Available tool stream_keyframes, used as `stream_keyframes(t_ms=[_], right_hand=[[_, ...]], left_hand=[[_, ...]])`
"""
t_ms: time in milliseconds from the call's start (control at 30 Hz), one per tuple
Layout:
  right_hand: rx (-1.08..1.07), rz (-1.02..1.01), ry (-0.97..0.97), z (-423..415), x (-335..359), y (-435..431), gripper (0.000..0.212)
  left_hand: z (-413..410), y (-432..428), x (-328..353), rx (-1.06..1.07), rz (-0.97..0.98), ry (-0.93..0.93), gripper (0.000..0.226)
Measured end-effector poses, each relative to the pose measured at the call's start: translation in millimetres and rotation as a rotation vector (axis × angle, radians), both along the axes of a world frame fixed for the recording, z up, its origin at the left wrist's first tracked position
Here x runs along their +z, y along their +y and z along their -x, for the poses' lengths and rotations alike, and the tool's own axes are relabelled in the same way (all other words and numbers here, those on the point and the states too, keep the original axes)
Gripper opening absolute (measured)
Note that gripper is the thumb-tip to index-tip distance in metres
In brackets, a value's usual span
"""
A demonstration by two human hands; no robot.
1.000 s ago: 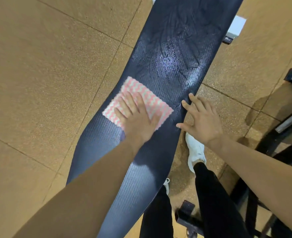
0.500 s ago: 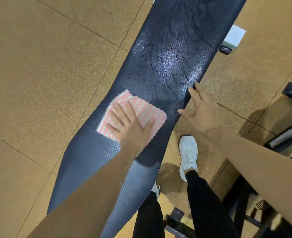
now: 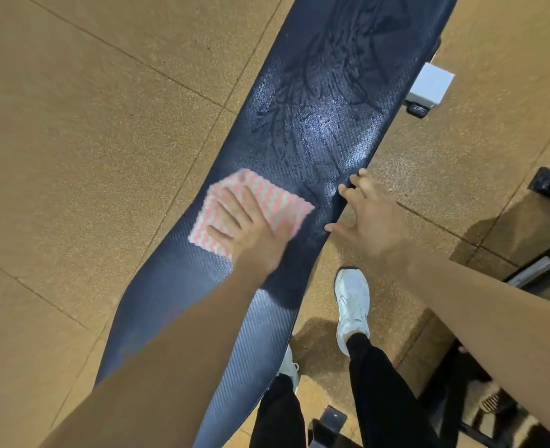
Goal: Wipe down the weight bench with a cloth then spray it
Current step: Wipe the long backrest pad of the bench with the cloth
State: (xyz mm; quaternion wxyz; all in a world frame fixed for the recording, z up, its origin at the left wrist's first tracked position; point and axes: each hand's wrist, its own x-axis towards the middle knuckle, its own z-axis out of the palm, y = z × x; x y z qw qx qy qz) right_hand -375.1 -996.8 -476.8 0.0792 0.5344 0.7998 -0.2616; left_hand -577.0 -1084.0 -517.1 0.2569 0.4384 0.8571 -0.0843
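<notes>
Head view: left hand [image 3: 251, 234], fingers flat, presses the pink-and-white zigzag cloth [image 3: 280, 202] onto the dark blue textured weight bench pad [image 3: 315, 92] at frame centre. The cloth sits slightly nearer than a second ago, blurred mid-stroke. The right hand [image 3: 370, 218], fingers spread, braces the pad's right edge. Wiping continues; spraying likely waits.

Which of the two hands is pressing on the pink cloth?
The left hand, flat on the cloth on the bench; the right hand only touches the bench's edge.
</notes>
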Motion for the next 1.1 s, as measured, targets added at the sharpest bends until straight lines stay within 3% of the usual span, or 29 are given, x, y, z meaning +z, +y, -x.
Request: stream_keyframes(t_ms=[133,300,467,633,800,933,1100], right_hand=[[0.025,0.077,0.062,-11.4,3.1,7.5,0.068],[0.056,0.075,0.095,-22.3,3.5,18.2,0.053],[-0.011,-0.017,0.070,-19.2,0.7,33.9,0.069],[0.052,-0.024,0.006,-17.2,-7.9,56.6,0.082],[0.068,-0.010,-0.006,-18.2,-9.1,61.7,0.085],[0.035,0.047,0.039,-21.7,-5.9,68.2,0.085],[0.087,0.069,0.091,-34.9,-3.3,75.7,0.078]], left_hand=[[-53.9,-19.6,7.4,-0.094,0.022,-0.119,0.107],[-74.1,-37.0,5.6,-0.169,0.039,-0.114,0.094],[-38.0,-17.0,3.2,-0.231,-0.018,-0.052,0.094],[30.6,55.1,-0.4,-0.124,-0.051,0.042,0.093],[74.4,126.2,-1.9,-0.011,-0.060,0.001,0.090],[66.9,133.9,-4.2,-0.043,-0.117,0.011,0.088],[15.8,101.4,-2.4,-0.257,-0.139,0.070,0.088]])
